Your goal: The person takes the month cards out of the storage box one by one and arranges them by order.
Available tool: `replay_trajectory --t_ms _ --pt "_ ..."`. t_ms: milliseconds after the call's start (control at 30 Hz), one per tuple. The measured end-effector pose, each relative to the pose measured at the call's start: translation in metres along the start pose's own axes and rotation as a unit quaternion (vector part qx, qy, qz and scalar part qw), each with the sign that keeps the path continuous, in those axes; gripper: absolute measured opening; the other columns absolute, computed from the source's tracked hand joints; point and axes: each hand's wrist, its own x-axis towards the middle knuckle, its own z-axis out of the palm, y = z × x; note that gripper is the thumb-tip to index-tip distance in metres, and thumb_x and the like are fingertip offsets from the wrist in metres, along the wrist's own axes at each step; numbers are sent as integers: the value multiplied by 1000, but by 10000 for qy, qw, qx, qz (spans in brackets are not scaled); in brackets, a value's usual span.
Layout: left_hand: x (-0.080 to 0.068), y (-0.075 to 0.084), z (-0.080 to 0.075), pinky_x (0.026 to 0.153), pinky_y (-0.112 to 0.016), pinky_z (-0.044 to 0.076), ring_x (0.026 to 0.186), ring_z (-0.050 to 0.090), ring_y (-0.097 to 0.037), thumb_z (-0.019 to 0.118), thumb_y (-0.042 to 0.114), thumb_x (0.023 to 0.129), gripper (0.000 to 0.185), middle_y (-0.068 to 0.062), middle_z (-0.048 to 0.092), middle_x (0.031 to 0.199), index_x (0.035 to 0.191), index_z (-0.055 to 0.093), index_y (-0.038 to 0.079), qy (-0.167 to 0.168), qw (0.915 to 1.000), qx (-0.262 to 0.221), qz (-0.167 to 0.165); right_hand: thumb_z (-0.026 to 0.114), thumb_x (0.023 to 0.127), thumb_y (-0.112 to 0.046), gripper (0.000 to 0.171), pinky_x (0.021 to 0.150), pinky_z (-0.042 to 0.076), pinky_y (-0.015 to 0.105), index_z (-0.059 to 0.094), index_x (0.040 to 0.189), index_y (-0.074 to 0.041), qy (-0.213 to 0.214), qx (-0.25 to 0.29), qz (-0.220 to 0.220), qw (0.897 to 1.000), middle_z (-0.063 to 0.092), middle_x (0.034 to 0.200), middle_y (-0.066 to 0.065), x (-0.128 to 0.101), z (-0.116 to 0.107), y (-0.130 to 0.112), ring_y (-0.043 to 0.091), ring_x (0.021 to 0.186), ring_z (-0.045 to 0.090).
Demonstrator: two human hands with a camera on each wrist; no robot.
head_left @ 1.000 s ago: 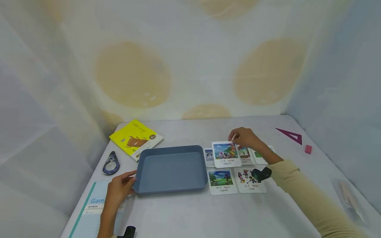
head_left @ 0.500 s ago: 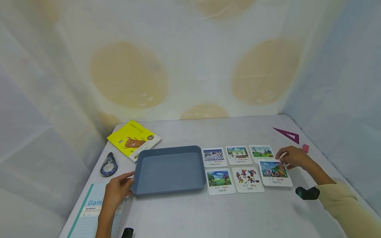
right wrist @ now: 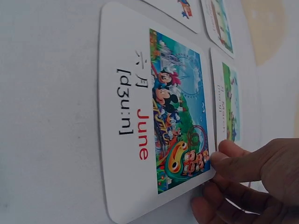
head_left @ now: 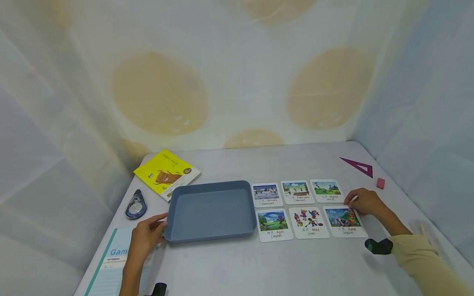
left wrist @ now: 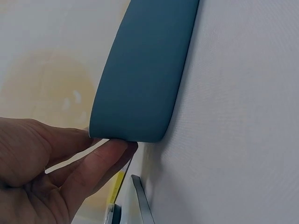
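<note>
— Where was the right hand (head_left: pixel 364 202)?

— At the far right corner of the June card (head_left: pixel 344 221), which lay flat on the counter (head_left: pixel 281 263) at the right end of the near row, just beside the May card (head_left: pixel 308 222). The wrist view showed the thumb on top of that corner and fingers (right wrist: pixel 210 210) under its edge, so the grip was pinching the card.

— And the left hand (head_left: pixel 146 237)?

— At the near left corner of the blue tray (head_left: pixel 211 210), thumb and a finger touching its wall; that grip was relaxed, fingers fairly straight, not wrapped round anything.

— What else was about?

— January, February, March cards in the far row, April (head_left: pixel 274 225) by the tray. A yellow book (head_left: pixel 166 172), a tape dispenser (head_left: pixel 136 204), a notebook (head_left: pixel 111 263), a purple set square (head_left: pixel 358 166) and a pink eraser (head_left: pixel 380 183).
</note>
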Motion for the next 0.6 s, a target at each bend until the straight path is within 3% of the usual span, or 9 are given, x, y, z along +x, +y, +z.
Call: replay_trajectory --t_ms 333,600 --pt "1 -2 -1 63 -31 59 98 65 -34 59 9 93 38 -26 61 115 131 56 4 25 9999 8 161 67 81 -6 12 56 53 34 66 89 3 278 -227 -123 9993 64 83 19 -4 4 -1 24 67 56" --pt "4 -1 -1 61 -30 58 91 67 -31 60 7 92 38 -25 63 111 129 57 3 -43 9994 267 227 64 85 -11 16 57 57 41 65 95 1 884 -367 -671 9931 64 90 25 -15 3 -14 28 68 58"
